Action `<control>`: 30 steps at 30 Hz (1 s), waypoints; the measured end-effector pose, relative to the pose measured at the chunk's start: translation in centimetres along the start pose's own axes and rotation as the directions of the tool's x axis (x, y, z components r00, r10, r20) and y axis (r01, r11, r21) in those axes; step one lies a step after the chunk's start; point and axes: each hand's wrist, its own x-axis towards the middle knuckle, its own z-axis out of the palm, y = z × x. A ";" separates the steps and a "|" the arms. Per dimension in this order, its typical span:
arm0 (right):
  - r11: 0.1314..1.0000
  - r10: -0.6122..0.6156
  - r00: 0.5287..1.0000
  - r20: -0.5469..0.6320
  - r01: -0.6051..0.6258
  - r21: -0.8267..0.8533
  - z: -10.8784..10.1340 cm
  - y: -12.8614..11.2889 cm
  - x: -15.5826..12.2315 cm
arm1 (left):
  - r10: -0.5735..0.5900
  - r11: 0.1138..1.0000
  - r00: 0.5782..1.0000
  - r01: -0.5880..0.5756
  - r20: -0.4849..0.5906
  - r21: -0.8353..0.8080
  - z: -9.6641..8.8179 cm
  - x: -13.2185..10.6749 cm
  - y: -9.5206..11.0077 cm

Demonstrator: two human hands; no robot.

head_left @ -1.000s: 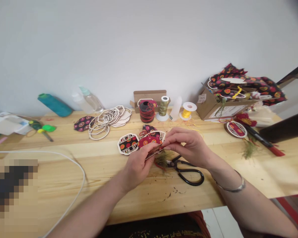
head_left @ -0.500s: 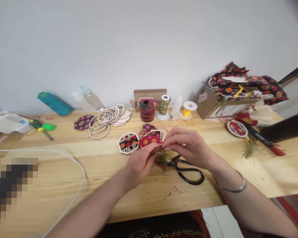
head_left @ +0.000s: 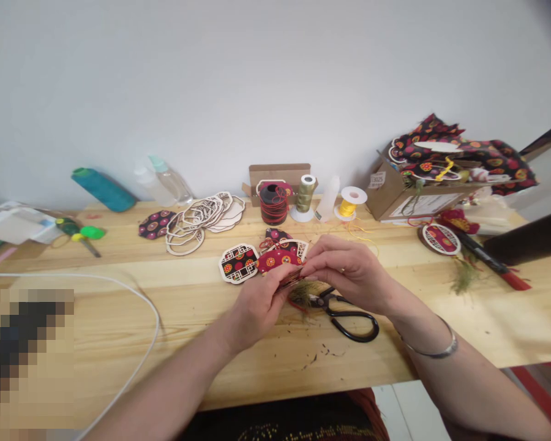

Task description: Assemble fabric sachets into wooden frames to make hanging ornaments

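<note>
My left hand (head_left: 257, 303) and my right hand (head_left: 349, 269) meet over the middle of the wooden table (head_left: 211, 331). Both pinch a small flat ornament (head_left: 290, 279) of red patterned fabric in a wooden frame, held edge-on between the fingertips. An olive-green tassel (head_left: 304, 293) with red thread hangs from it onto the table. Black scissors (head_left: 346, 312) lie just under my right hand. More fabric-filled ornaments (head_left: 239, 263) lie right behind my hands.
Empty wooden frames (head_left: 202, 220) are piled at the back left. Thread spools (head_left: 305, 196) stand at the back centre by a small box. A cardboard box (head_left: 404, 196) with patterned fabric sits at the right. A white cable (head_left: 142, 306) loops at the left, near a teal bottle (head_left: 101, 190).
My hands keep their pinch on the ornament and have barely shifted. The view has drifted slightly.
</note>
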 end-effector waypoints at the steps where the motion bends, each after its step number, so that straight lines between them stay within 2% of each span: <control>1: 1.000 -0.004 1.000 0.004 0.004 -0.004 0.0 0.0 0.0 | 0.003 1.000 1.000 -0.003 -0.001 0.000 0.0 0.0 0.0; 21: 0.997 -0.036 0.999 0.030 0.038 -0.072 0.1 -0.3 0.2 | -0.012 1.000 1.000 0.012 0.019 -0.011 0.1 0.1 0.1; 26: 0.992 -0.081 0.997 0.004 0.081 -0.097 0.4 -0.2 0.2 | 0.005 1.000 1.000 -0.005 -0.008 -0.023 0.1 0.1 0.1; 30: 0.992 -0.071 0.997 -0.036 0.067 -0.110 0.7 -0.2 0.2 | 0.019 0.999 0.999 -0.020 -0.037 -0.025 0.0 0.2 0.1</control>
